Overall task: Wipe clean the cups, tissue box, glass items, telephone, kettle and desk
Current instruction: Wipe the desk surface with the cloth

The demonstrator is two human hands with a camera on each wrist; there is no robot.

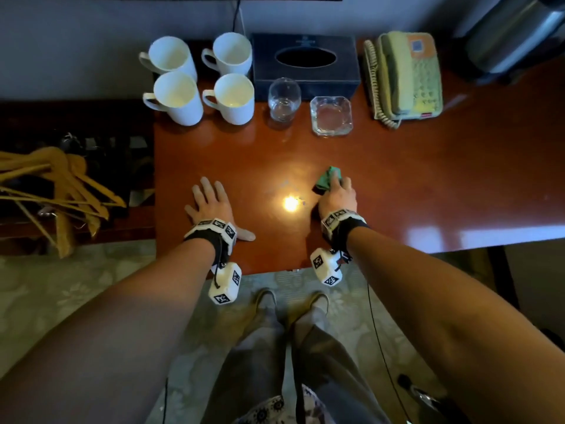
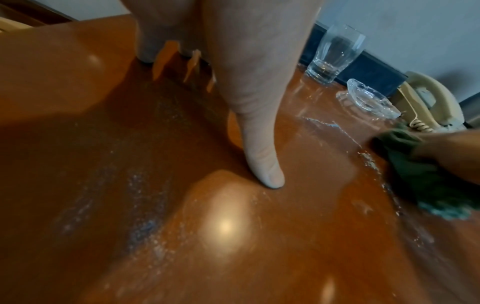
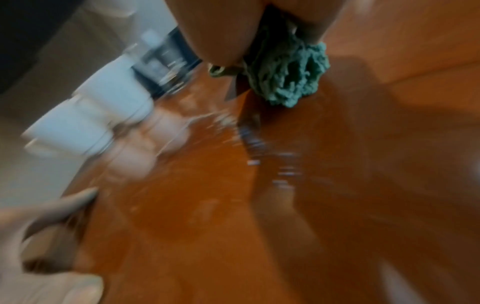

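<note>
My right hand grips a bunched green cloth and presses it on the glossy brown desk; the cloth shows under my fingers in the blurred right wrist view. My left hand lies flat, fingers spread, on the desk near its left edge, thumb stretched out. Wet streaks mark the wood between the hands. At the back stand several white cups, a dark tissue box, a drinking glass, a glass ashtray and a beige telephone.
A metal kettle stands at the back right corner. Wooden hangers lie on a low dark stand left of the desk. A lamp glare shines between my hands. My feet stand on patterned carpet below the desk's front edge.
</note>
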